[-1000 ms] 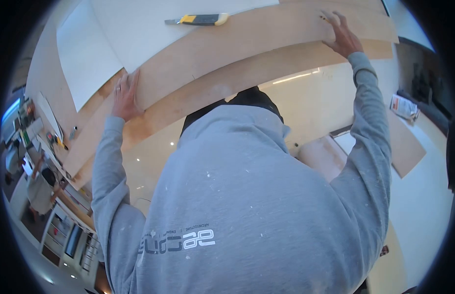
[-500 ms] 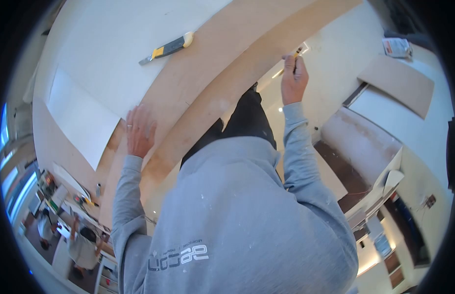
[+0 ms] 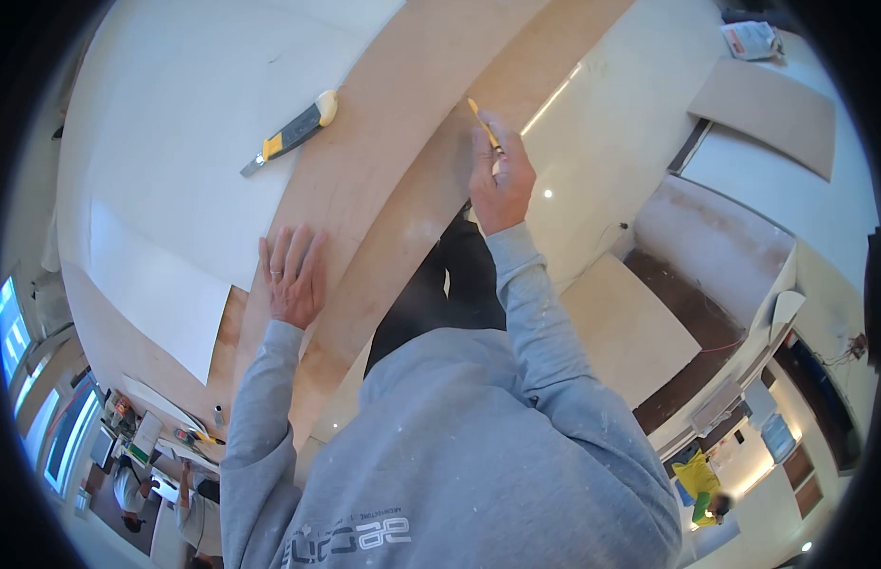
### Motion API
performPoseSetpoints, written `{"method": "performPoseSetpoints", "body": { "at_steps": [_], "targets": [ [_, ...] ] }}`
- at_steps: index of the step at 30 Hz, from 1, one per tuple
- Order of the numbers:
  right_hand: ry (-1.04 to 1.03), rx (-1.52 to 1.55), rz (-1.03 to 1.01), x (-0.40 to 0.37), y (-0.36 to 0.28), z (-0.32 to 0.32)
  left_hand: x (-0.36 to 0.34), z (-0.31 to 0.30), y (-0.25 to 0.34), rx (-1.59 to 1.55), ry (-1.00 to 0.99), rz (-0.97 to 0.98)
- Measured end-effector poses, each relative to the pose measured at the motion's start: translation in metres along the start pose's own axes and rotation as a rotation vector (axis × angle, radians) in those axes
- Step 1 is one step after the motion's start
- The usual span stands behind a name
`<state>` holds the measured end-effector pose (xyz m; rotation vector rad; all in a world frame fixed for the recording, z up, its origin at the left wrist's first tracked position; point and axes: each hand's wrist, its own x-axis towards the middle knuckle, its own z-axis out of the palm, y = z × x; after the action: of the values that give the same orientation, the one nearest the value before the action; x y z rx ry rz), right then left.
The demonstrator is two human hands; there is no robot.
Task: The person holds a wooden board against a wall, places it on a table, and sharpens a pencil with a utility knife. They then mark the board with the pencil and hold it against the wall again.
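Note:
My left hand lies flat on a long brown board, fingers a little spread. Between the fingers of my right hand is a yellow pencil, its tip over the board's curved near edge. Below that edge runs a second brown strip, darker in places. On the white surface beyond the board, a tool with a yellow-and-black handle and a short flat metal blade lies left of the pencil, apart from both hands.
A white sheet covers part of the brown work surface at left. To the right are loose panels, a white-and-blue bag and an open box-like frame. People are at lower left; another person in yellow is at lower right.
My right hand has moved left and down in view, bringing the pencil from beyond the strips to the board's edge. My left hand stays flat on the board while the view has shifted.

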<state>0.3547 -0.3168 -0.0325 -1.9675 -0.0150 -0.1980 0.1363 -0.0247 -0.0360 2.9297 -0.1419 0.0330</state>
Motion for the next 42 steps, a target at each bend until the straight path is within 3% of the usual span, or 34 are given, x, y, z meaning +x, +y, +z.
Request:
{"method": "performPoseSetpoints", "body": {
  "at_steps": [8,11,14,20,42],
  "targets": [
    [0.006,-0.069,-0.091,-0.002,0.002,0.009,0.002,-0.001,0.002,0.005,-0.012,0.000],
    [-0.058,-0.076,-0.030,0.000,-0.003,0.006,0.000,0.001,-0.001,0.017,-0.034,0.002],
    [-0.029,-0.166,-0.180,-0.001,0.006,0.010,-0.002,0.001,-0.001,0.026,-0.048,0.002],
    [-0.013,-0.259,-0.237,-0.002,0.003,0.009,0.000,0.002,-0.001,0.055,-0.041,0.035],
    [-0.147,-0.296,-0.149,-0.036,-0.019,0.026,-0.003,0.003,-0.002,0.058,-0.049,0.042]
  ]
}}
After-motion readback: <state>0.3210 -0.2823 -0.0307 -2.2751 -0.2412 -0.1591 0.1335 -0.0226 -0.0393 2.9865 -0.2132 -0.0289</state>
